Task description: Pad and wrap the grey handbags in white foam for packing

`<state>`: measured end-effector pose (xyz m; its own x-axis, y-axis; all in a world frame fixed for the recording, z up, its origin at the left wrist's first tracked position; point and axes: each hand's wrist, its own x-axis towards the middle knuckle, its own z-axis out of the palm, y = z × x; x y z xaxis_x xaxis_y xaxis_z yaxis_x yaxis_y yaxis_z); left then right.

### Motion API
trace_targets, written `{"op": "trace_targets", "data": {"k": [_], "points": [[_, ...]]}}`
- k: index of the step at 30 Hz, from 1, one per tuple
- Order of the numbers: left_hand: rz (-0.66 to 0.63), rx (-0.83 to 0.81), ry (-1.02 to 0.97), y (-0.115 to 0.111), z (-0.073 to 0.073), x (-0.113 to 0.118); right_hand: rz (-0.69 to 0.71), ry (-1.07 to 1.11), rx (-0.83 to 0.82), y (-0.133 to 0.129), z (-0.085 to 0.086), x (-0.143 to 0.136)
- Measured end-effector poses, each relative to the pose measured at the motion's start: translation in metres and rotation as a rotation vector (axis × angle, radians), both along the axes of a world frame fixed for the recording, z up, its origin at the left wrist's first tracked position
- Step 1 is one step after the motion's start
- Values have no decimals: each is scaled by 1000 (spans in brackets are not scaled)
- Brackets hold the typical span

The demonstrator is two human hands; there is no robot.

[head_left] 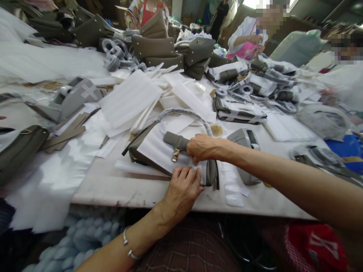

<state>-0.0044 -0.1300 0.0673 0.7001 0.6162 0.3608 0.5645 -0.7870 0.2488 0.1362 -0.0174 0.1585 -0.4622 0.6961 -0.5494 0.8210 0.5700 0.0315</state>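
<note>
A dark olive handbag (pixel 144 145) lies on the table in front of me, its handle (pixel 184 112) wrapped in clear film and arched at the far side. White foam sheet (pixel 155 145) covers the bag's upper face. Across the sheet lies a grey strap (pixel 172 139) with a gold clasp (pixel 175 155). My right hand (pixel 201 148) is closed at the strap's right end. My left hand (pixel 185 185) presses on the bag's near edge, fingers bent together at the foam; what lies under its fingertips is hidden.
White foam sheets (pixel 130 98) are heaped behind the bag. Grey-wrapped parts (pixel 245 141) lie right of it, another olive bag (pixel 22 151) at far left. Bags (pixel 154 47) are piled at the back. A person in a pink apron (pixel 245 47) stands across the table (pixel 113 189).
</note>
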Motion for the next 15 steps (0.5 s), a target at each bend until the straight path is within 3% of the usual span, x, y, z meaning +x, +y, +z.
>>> {"op": "trace_targets", "data": {"k": [4,10,12,15], "points": [[-1,39,-20,1,-5,0,179,-107,29,4,-8,-5],[-7,28,-15,1,-4,0,342,-63,265,12,-9,14],[-4,28,-10,0,-2,0,289,3,263,16,-3,27],[3,46,-20,0,-1,0,41,228,332,9,10,46]]}}
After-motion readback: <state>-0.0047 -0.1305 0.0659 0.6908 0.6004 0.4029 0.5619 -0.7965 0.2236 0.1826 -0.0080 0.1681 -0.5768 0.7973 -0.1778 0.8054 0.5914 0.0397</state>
